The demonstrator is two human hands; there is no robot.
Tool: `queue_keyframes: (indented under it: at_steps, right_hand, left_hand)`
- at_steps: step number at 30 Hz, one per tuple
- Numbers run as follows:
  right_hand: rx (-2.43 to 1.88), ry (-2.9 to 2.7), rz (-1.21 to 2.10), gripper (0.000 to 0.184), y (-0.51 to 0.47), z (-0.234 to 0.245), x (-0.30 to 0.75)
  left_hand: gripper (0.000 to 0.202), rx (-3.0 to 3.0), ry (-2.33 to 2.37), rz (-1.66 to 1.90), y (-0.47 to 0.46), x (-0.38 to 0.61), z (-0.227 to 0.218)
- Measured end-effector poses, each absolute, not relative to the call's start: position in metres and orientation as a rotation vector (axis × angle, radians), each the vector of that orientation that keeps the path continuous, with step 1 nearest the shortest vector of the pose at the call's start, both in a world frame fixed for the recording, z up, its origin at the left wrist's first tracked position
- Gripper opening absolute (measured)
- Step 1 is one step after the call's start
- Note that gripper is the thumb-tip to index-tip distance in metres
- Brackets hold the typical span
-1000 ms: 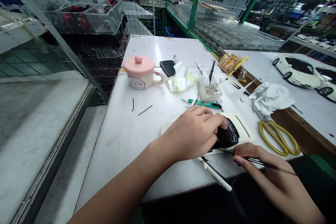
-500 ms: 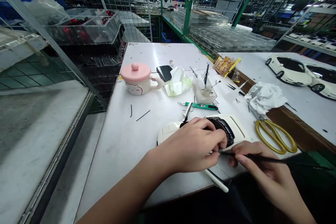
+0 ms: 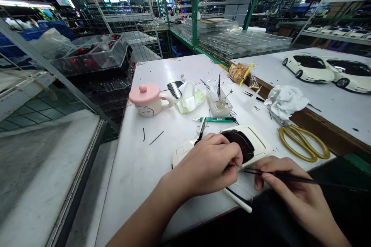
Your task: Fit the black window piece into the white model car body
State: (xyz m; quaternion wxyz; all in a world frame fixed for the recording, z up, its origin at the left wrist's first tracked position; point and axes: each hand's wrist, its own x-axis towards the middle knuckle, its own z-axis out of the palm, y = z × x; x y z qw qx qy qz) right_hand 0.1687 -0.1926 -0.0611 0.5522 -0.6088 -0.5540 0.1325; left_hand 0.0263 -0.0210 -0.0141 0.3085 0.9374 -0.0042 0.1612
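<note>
A cream-white model car [image 3: 258, 142] with a dark windscreen lies under my hands, one door [image 3: 203, 128] raised on its far side and the other [image 3: 239, 200] swung out toward me. My left hand [image 3: 213, 162] rests across the car, fingers curled and pinched at its near side. What its fingertips hold is hidden. Between thumb and fingers, my right hand [image 3: 285, 179] grips a long thin black strip [image 3: 307, 178], possibly a tool. Its end shows as two fine lines and reaches my left fingertips. Gold-handled scissors [image 3: 304, 144] lie beyond my right hand.
Behind the car are a green craft knife [image 3: 218, 119], a small clear box [image 3: 218, 104] holding thin tools, a tissue pack [image 3: 189, 100], a phone [image 3: 174, 88] and a pink-lidded mug [image 3: 146, 100]. Crumpled white tissue [image 3: 285, 100] and more model cars [image 3: 310, 67] are at the right.
The camera view has shifted, so the bench things appear slightly to the left. Both hands keep nearly the same pose at the car's near side.
</note>
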Motion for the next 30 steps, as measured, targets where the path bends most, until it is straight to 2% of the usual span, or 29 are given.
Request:
queue_keyframes:
  at_steps: [4, 8, 13, 21, 25, 30]
  right_hand:
    - [-1.455, -1.351, 0.173, 0.009, -0.198, -0.069, 0.167]
    - [-1.529, -1.539, -0.118, 0.013, -0.205, -0.076, 0.166]
    - [-1.515, -1.614, -0.417, 0.008, -0.199, -0.077, 0.162]
    - [-1.5, -1.584, -0.44, 0.012, -0.188, -0.078, 0.159]
    - [-1.484, -1.544, -0.313, 0.011, -0.194, -0.08, 0.157]
    - [-1.465, -1.534, -0.261, 0.016, -0.196, -0.082, 0.156]
  left_hand:
    - [0.018, 2.385, 0.139, 0.373, -0.018, 0.026, -0.011]
    - [0.018, 2.353, 0.209, 0.348, -0.017, 0.025, -0.008]
    - [0.019, 2.327, 0.193, 0.33, -0.017, 0.025, -0.005]
    - [0.017, 2.38, 0.129, 0.297, -0.017, 0.025, -0.006]
    - [0.012, 2.421, 0.085, 0.241, -0.017, 0.026, -0.007]
    - [0.022, 2.451, 0.03, 0.261, -0.018, 0.026, -0.01]
